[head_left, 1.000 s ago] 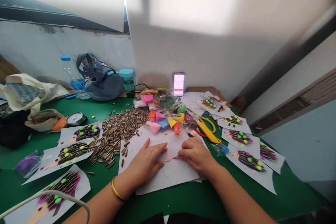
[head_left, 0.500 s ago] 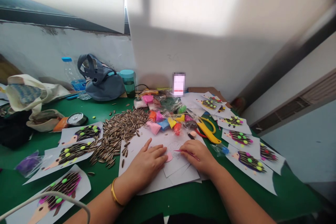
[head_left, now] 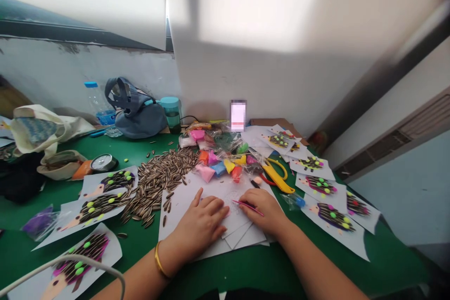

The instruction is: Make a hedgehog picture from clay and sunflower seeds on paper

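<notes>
My left hand [head_left: 202,225] rests palm down on the white paper [head_left: 179,234], its thumb stretched apart from the other fingers. Under its fingertips, mostly covered, lies a flat piece of pink clay [head_left: 228,213]. Between the fingers of my right hand [head_left: 264,208] is a thin pink stick-like tool [head_left: 250,206], its tip pointing left toward the clay. Faint printed lines show on the sheet between my hands.
A heap of sunflower seeds [head_left: 161,173] lies left of the paper. Bagged coloured clay [head_left: 218,168] and yellow-handled scissors [head_left: 279,179] sit behind it. Hedgehog pictures [head_left: 332,218] line both sides. A white cable [head_left: 87,261] crosses at lower left.
My left hand has shifted slightly right and now covers more of the pink clay. The tool in my right hand has turned, and more of its length shows.
</notes>
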A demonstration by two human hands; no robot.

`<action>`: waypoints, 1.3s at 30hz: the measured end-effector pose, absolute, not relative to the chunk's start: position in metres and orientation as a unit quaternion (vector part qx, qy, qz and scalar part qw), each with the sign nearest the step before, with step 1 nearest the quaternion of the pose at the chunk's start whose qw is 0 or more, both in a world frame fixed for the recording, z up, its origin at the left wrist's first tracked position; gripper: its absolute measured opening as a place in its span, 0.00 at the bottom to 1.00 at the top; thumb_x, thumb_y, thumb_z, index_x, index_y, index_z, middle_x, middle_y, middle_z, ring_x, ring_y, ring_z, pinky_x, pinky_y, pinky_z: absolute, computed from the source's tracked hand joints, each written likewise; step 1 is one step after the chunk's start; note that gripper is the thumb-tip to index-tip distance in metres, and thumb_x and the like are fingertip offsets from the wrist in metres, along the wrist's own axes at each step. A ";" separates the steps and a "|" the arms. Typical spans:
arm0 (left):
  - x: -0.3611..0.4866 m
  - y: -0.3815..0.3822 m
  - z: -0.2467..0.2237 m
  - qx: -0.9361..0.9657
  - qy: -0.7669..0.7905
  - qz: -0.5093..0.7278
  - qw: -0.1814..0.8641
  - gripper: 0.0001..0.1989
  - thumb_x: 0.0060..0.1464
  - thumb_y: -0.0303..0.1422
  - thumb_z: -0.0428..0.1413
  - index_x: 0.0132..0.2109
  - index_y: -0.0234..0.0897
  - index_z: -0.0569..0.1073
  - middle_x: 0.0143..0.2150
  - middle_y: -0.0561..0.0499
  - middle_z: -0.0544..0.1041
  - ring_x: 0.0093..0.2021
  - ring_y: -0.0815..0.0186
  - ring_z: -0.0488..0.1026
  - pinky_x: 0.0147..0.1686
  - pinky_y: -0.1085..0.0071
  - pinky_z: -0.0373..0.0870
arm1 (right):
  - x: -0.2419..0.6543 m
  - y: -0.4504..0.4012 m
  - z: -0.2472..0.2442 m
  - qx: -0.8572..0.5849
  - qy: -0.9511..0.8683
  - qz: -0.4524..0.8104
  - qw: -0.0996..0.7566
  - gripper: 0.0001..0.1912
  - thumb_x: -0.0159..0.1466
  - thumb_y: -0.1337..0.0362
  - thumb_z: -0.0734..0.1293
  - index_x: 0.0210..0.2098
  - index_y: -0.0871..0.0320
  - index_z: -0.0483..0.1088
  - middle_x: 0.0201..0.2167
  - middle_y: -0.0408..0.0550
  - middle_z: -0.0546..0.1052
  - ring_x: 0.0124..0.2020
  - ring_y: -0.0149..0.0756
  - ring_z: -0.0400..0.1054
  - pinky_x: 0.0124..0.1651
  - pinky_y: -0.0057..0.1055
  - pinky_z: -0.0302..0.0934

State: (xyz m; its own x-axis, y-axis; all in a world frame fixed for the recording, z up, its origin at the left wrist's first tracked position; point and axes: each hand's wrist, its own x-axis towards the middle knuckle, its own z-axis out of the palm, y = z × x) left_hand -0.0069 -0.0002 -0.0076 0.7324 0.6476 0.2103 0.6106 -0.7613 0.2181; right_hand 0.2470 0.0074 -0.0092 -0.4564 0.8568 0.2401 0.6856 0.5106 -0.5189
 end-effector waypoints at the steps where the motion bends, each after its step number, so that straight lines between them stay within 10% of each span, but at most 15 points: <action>1: -0.007 0.000 -0.008 0.928 0.341 0.136 0.065 0.19 0.62 0.40 0.56 0.58 0.46 0.71 0.55 0.48 0.76 0.58 0.55 0.69 0.68 0.43 0.42 | 0.247 0.007 -0.009 -0.464 -0.834 0.176 0.242 0.05 0.67 0.63 0.65 0.38 0.55 0.74 0.34 0.45 0.77 0.38 0.37 0.70 0.43 0.34 0.58; 13: -0.012 0.005 -0.016 0.912 0.369 0.158 0.083 0.26 0.62 0.40 0.56 0.64 0.41 0.65 0.63 0.42 0.71 0.64 0.52 0.66 0.69 0.43 0.37 | 0.246 0.002 -0.008 -0.504 -0.799 0.170 0.280 0.13 0.69 0.63 0.61 0.50 0.55 0.72 0.44 0.49 0.80 0.45 0.41 0.73 0.48 0.37 0.63; 23: -0.011 0.003 -0.016 0.912 0.376 0.145 0.073 0.27 0.62 0.39 0.55 0.66 0.41 0.62 0.64 0.43 0.70 0.65 0.52 0.64 0.69 0.42 0.32 | 0.255 0.009 -0.015 -0.493 -0.807 0.097 0.309 0.10 0.65 0.70 0.61 0.39 0.55 0.74 0.35 0.48 0.79 0.38 0.40 0.73 0.46 0.38 0.62; 39: -0.014 0.005 -0.016 0.916 0.352 0.169 0.088 0.19 0.61 0.35 0.57 0.59 0.45 0.71 0.63 0.44 0.71 0.64 0.51 0.66 0.68 0.40 0.39 | 0.277 0.010 -0.013 -0.502 -0.845 0.031 0.182 0.18 0.64 0.74 0.63 0.45 0.48 0.79 0.44 0.49 0.80 0.47 0.46 0.68 0.49 0.45 0.60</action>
State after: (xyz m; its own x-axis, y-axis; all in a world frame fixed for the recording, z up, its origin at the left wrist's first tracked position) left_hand -0.0145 0.0052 -0.0155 0.6942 0.6755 0.2485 0.6161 -0.7362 0.2801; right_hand 0.2774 0.0098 -0.0134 -0.4288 0.8601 0.2762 0.8372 0.4932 -0.2363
